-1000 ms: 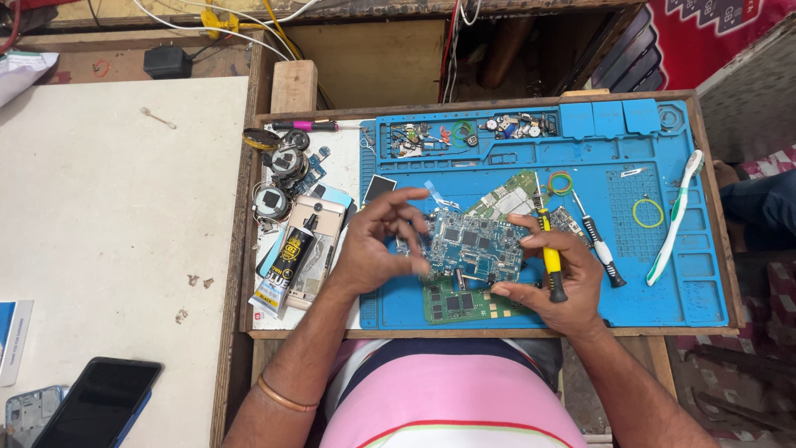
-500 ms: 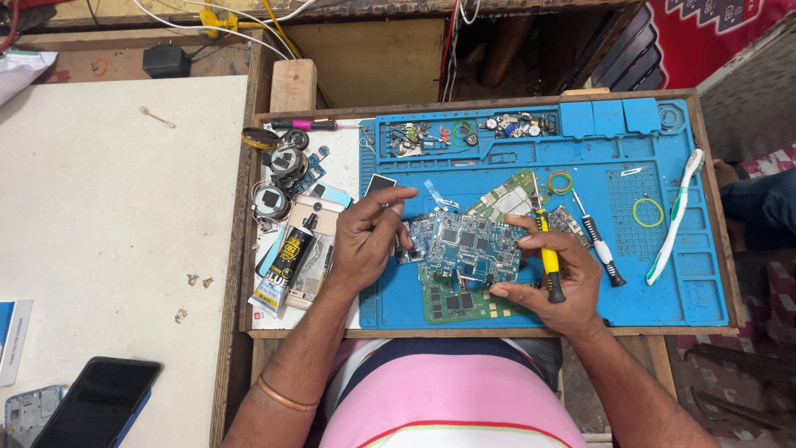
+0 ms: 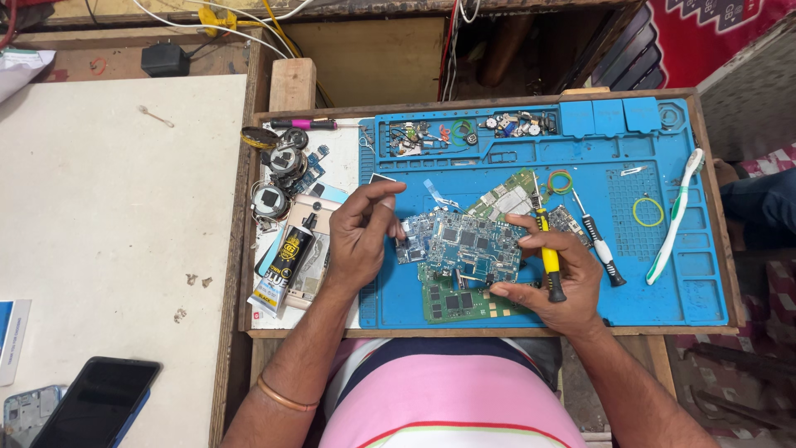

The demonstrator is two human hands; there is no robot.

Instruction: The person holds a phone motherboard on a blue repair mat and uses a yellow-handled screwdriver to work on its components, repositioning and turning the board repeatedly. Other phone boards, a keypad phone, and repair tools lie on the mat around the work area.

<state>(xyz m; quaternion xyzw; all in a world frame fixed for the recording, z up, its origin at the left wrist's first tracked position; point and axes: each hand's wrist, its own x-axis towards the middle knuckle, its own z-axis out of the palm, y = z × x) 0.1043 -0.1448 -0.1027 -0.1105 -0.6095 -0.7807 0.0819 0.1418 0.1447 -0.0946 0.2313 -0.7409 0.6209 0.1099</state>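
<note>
**Blue board held over the mat, both hands on it**

We have the blue circuit board (image 3: 468, 245) near centre of the blue work mat (image 3: 663, 290), lifted slightly above a green circuit board (image 3: 452, 303) that lies flat under it at 6 o'clock.

Our left hand (image 3: 361, 241) sits at 9 o'clock of the blue board. Fingers curled narrow, thumb and forefinger pinched at the board's left edge; we can't tell whether a small part is in the pinch or just the board edge.

Our right hand (image 3: 555, 278) is at 3 o'clock of the board. It is closed around a yellow-handled screwdriver (image 3: 549, 257), shaft running up toward 12, while the thumb and fingertips also brace the board's right and lower edges.

Around it:
- Second green board (image 3: 506, 199) at 1 o'clock of the blue one, partly tucked under it.
- Black-and-white screwdriver (image 3: 599, 241) lying on the mat just right of our right hand.
- White-and-green toothbrush (image 3: 676, 216) farther out at 3 o'clock, near the mat's right edge.
- Yellow-green rubber band (image 3: 648, 211) between the toothbrush and the screwdriver.
- Black glue tube (image 3: 282, 265) at 9 o'clock, off the mat, just beside our left wrist.
- Dark phone (image 3: 95, 402) well apart at 8 o'clock on the white table (image 3: 108, 191).
</note>
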